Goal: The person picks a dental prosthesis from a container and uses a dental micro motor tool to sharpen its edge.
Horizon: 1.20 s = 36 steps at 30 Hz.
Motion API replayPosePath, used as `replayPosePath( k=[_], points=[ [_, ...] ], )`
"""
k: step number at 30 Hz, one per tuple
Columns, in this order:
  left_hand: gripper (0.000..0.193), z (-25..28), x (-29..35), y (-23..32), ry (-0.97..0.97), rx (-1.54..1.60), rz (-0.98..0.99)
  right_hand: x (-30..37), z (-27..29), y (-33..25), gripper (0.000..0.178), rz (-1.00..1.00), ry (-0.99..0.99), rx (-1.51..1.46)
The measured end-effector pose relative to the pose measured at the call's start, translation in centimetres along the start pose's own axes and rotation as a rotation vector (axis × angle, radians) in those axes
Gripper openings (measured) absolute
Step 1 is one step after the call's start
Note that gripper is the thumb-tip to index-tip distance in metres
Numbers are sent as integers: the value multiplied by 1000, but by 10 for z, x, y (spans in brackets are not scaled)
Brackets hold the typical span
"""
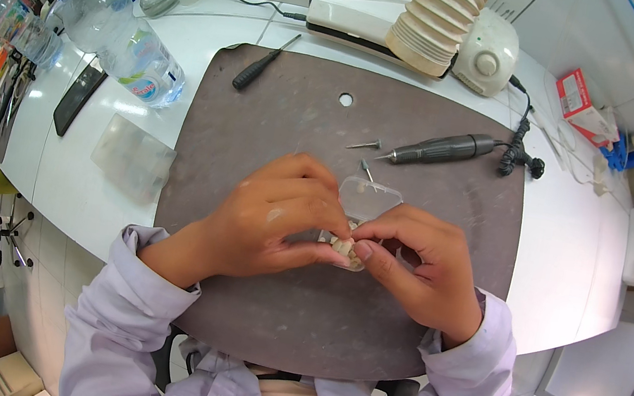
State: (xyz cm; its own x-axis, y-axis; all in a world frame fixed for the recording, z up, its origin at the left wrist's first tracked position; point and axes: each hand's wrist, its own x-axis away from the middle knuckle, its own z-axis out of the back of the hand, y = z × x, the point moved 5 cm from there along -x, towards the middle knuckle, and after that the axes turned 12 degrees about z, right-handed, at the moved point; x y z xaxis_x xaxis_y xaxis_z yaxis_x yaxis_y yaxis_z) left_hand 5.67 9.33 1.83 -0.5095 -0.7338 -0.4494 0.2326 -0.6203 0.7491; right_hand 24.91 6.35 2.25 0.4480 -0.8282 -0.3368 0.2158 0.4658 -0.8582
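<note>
A small clear plastic box [371,200] with its lid raised sits under my hands on the brown mat. Inside it lie several cream, tooth-shaped pieces [354,260]. My left hand [277,215] comes in from the left, thumb and index finger closed around a cream tooth-shaped piece [341,247] over the box. The thumb and index finger of my right hand [424,268] are pinched against that piece's right side. Fingertips partly cover the pieces, so how many are held cannot be told.
On the mat [286,130] lie a black handpiece [443,149], small metal bits [365,146] and a dark-handled screwdriver [254,70]. A translucent case [133,159], phone [80,96] and water bottle [118,35] are at left. A ribbed hose [438,17] and white control unit [488,55] stand behind.
</note>
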Motion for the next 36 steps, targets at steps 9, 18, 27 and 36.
replayPosePath(
  k=[9, 18, 27, 36],
  points=[
    [30, 4, -2, -4, 51, -101, 80, -2, 3, -8, 16, 155, -290, 614],
    [29, -1, -1, -12, 7, -153, 133, 0, -7, -6, 25, 108, -360, 646],
    [27, -4, 1, -12, -21, -135, 150, -1, -2, -6, 21, 111, -278, 637],
    [27, -4, 1, -11, -7, -125, 149, 1, -7, -2, 18, 45, -313, 629]
  ],
)
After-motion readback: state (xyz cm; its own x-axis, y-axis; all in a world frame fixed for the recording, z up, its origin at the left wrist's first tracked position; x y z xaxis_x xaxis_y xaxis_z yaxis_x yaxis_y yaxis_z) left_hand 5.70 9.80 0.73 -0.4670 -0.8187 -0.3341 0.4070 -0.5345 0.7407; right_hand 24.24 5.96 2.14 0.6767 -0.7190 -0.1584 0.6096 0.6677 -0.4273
